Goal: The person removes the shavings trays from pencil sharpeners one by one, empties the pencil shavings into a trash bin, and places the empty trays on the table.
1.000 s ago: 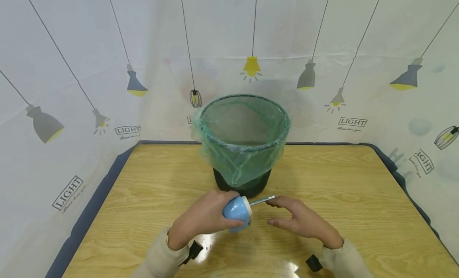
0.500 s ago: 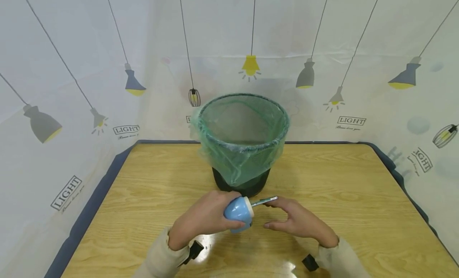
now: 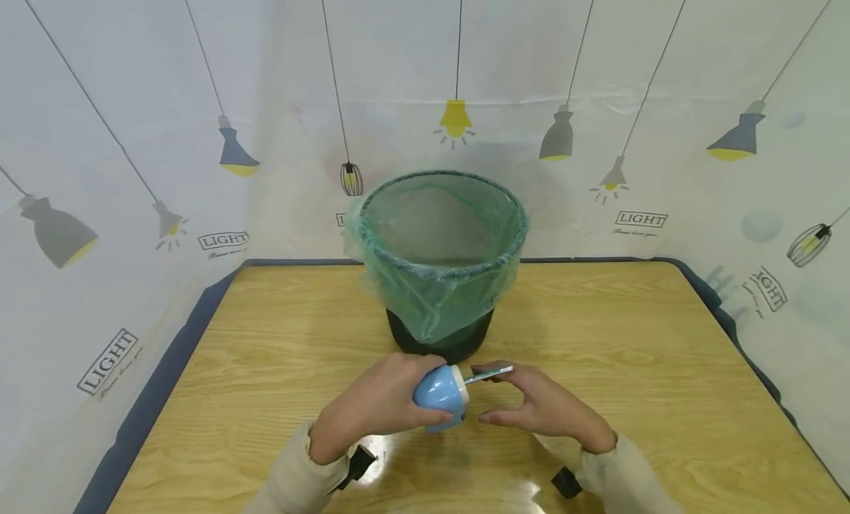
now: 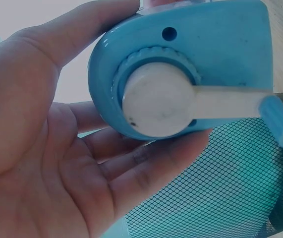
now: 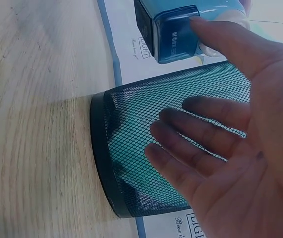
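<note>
My left hand grips a blue hand-crank pencil sharpener over the table, in front of the bin. The left wrist view shows its white crank with a blue knob. Out of the sharpener's white-rimmed face a slim silvery stick, which looks like a pencil, points right. My right hand is held open beside it, index finger behind the stick and thumb lower. Whether they touch is unclear. In the right wrist view the right thumb overlaps the sharpener's dark blue shavings drawer.
A black mesh waste bin, lined with a green plastic bag, stands just beyond my hands. Both are on a wooden table. A pale sheet printed with lamps hangs behind and at both sides.
My right hand has come left, closer to the sharpener, so its index finger now lies behind the stick. The left hand keeps its grip. The head view has shifted slightly.
</note>
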Action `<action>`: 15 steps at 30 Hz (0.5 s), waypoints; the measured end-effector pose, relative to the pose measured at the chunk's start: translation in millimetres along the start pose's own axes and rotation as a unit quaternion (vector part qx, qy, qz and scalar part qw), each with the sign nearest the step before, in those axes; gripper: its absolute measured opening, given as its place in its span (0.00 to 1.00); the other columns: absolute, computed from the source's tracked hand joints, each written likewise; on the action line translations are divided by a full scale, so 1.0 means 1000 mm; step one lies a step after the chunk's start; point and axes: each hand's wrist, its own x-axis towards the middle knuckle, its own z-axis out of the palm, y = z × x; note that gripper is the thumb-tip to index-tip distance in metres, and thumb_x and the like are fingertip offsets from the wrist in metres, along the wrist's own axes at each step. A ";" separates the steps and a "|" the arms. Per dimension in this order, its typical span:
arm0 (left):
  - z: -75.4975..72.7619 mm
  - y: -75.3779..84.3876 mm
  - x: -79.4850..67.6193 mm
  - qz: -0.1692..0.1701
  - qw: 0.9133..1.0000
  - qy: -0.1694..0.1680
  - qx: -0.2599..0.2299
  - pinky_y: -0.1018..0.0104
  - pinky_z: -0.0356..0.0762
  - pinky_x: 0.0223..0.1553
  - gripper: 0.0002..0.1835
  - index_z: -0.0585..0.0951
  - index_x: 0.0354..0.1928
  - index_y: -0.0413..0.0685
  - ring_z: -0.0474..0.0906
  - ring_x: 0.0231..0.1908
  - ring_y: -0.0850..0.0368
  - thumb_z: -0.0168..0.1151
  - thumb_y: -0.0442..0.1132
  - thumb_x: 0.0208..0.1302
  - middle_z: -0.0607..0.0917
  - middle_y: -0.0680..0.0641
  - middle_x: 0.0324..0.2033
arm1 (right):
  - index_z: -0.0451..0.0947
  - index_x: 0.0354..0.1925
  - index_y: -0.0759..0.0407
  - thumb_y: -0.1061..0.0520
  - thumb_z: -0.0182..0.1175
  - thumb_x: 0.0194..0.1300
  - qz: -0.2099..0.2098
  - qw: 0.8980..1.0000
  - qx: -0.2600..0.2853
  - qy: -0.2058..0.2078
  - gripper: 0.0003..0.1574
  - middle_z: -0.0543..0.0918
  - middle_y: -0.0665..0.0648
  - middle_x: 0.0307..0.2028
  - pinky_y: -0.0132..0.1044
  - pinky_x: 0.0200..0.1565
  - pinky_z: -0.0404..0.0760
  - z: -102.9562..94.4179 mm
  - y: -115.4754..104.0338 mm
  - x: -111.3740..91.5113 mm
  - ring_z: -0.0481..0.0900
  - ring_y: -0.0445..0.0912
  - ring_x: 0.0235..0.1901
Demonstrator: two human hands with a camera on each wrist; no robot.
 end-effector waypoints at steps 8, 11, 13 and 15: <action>0.000 0.004 0.003 0.017 1.000 -0.002 0.010 0.73 0.77 0.35 0.28 0.80 0.55 0.49 0.78 0.34 0.66 0.75 0.54 0.55 0.85 0.55 0.39 | 0.70 0.68 0.54 0.49 0.69 0.63 -0.019 1.000 0.008 0.005 0.38 0.77 0.53 0.63 0.49 0.57 0.80 0.003 -0.003 0.003 0.77 0.50 0.61; 0.000 0.006 0.004 0.019 1.000 -0.007 0.003 0.73 0.77 0.35 0.28 0.80 0.55 0.50 0.78 0.34 0.66 0.75 0.53 0.55 0.84 0.55 0.39 | 0.69 0.68 0.51 0.50 0.70 0.62 -0.033 0.999 0.013 0.009 0.39 0.77 0.50 0.63 0.45 0.59 0.78 0.004 -0.003 0.003 0.77 0.48 0.61; 0.000 0.007 0.004 0.020 1.000 -0.010 0.000 0.73 0.78 0.35 0.28 0.80 0.55 0.50 0.78 0.35 0.66 0.75 0.53 0.55 0.84 0.55 0.39 | 0.69 0.69 0.50 0.50 0.70 0.61 -0.041 0.999 0.020 0.009 0.40 0.77 0.49 0.63 0.44 0.59 0.78 0.004 -0.002 0.004 0.77 0.48 0.61; 0.000 0.008 0.004 0.020 1.000 -0.013 0.000 0.74 0.78 0.35 0.28 0.80 0.55 0.49 0.78 0.35 0.67 0.75 0.53 0.55 0.84 0.55 0.40 | 0.69 0.69 0.49 0.50 0.70 0.61 -0.043 0.999 0.025 0.009 0.39 0.77 0.49 0.63 0.44 0.59 0.78 0.005 -0.002 0.004 0.77 0.47 0.61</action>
